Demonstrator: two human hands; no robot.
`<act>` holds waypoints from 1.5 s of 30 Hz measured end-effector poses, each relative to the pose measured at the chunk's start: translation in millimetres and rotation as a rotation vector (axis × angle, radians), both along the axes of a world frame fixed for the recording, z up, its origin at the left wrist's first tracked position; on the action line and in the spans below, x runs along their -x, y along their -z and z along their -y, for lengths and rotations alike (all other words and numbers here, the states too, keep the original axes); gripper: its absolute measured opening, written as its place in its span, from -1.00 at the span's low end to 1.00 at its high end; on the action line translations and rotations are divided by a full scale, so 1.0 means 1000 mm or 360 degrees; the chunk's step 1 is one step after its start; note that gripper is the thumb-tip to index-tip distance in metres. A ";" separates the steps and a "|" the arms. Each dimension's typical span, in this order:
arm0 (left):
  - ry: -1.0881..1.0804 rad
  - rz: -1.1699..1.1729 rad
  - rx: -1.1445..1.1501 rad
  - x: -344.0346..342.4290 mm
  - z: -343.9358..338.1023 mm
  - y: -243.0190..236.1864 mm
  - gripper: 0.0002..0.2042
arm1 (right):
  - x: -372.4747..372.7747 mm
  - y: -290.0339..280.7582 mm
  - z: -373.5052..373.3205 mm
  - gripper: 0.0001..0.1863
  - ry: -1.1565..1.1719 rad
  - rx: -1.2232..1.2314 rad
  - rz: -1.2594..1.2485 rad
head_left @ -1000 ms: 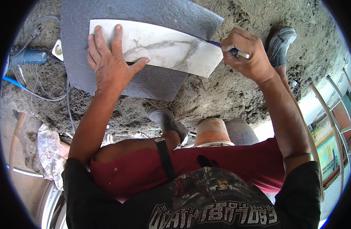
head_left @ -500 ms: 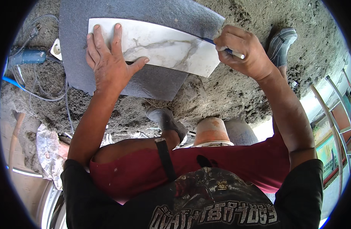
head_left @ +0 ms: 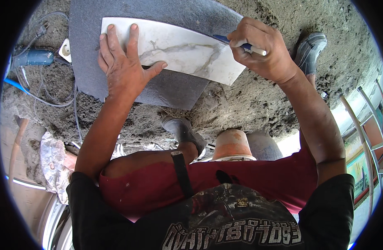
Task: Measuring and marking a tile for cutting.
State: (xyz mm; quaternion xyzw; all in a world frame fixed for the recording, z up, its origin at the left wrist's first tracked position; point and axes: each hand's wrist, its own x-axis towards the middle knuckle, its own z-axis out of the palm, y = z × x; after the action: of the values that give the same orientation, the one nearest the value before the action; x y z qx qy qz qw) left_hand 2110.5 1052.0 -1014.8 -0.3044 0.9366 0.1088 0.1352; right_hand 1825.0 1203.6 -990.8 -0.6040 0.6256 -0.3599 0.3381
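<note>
A white marble-patterned tile strip [head_left: 181, 54] lies across a larger dark grey tile [head_left: 91, 73] on the ground. My left hand [head_left: 124, 62] presses flat on the strip's left part, fingers spread and thumb stretched toward its near edge. In my closed right hand [head_left: 260, 50] is a pen [head_left: 222, 38] with a blue body and a white end. Its blue tip points left, along the strip's far edge near the right end, over the grey tile. My fingers hide the middle of the pen.
Left of the tiles lie a blue power tool [head_left: 35, 57], a white socket [head_left: 65, 51] and loose cables. An orange-stained bucket [head_left: 233, 146] stands near my legs. My boots [head_left: 312, 50] rest on rough, sandy ground [head_left: 258, 110]. A ladder-like frame [head_left: 372, 121] is at the far right.
The pen and my right hand have shifted slightly left along the strip's far edge. Tiles, tool and cables appear slightly further right in the picture. My left hand keeps its place on the strip.
</note>
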 end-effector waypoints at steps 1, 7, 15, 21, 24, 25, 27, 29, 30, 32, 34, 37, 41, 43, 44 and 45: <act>0.0008 -0.0016 0.0008 0.000 0.000 0.000 0.11 | -0.001 0.000 0.001 -0.77 -0.0012 -0.0015 0.0002; 0.0015 -0.0035 0.0014 -0.002 0.000 0.002 0.11 | -0.001 0.008 -0.003 -0.77 -0.0059 -0.0087 -0.0005; 0.0024 -0.0073 0.0001 -0.002 0.000 0.002 0.12 | 0.029 -0.016 -0.044 -0.76 -0.0214 -0.0387 -0.0119; 0.0000 0.0000 0.0011 0.000 0.000 0.000 0.12 | 0.018 -0.007 -0.014 -0.77 -0.0132 -0.0206 0.0042; -0.0003 -0.0052 0.0013 -0.001 0.000 0.001 0.11 | 0.007 -0.002 -0.003 -0.77 -0.0132 -0.0092 -0.0057; -0.0009 -0.0036 0.0013 -0.002 0.000 0.001 0.11 | 0.004 -0.001 -0.003 -0.78 -0.0112 -0.0141 -0.0028; -0.0010 -0.0021 0.0006 -0.003 -0.001 0.003 0.10 | 0.003 0.004 -0.003 -0.77 -0.0109 -0.0105 0.0000; 0.0007 -0.0054 0.0040 -0.004 -0.001 0.004 0.12 | 0.005 0.006 -0.007 -0.76 -0.0098 -0.0033 0.0014; -0.0006 -0.0060 0.0016 -0.005 -0.001 0.004 0.12 | 0.008 0.005 -0.012 -0.76 -0.0169 -0.0109 -0.0021; 0.0015 -0.0068 0.0034 -0.005 -0.001 0.005 0.12 | 0.015 0.000 -0.025 -0.76 -0.0239 -0.0186 -0.0067; -0.0001 -0.0071 0.0023 -0.005 0.000 0.005 0.12 | 0.022 -0.008 -0.036 -0.78 -0.0229 -0.0323 -0.0058; 0.0009 -0.0100 0.0013 -0.004 0.001 0.004 0.13 | 0.028 -0.018 -0.044 -0.78 -0.0220 -0.0324 -0.0080; 0.0022 -0.0099 -0.0005 -0.003 0.000 0.004 0.13 | 0.015 -0.007 -0.028 -0.79 -0.0142 -0.0113 -0.0034; 0.0021 -0.0062 0.0018 -0.004 0.000 0.004 0.12 | 0.010 -0.001 -0.021 -0.78 -0.0168 -0.0177 -0.0070; 0.0025 -0.0025 0.0045 -0.004 0.000 0.004 0.11 | 0.010 0.000 -0.020 -0.78 -0.0178 -0.0052 -0.0055; 0.0009 -0.0030 0.0030 -0.005 0.000 0.004 0.11 | 0.011 -0.001 -0.023 -0.78 -0.0191 -0.0119 -0.0077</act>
State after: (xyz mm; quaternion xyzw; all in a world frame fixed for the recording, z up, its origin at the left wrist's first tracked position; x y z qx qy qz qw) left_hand 2115.3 1052.1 -1019.0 -0.3020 0.9397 0.1024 0.1239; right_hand 1814.0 1226.2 -989.6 -0.6359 0.6093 -0.3005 0.3662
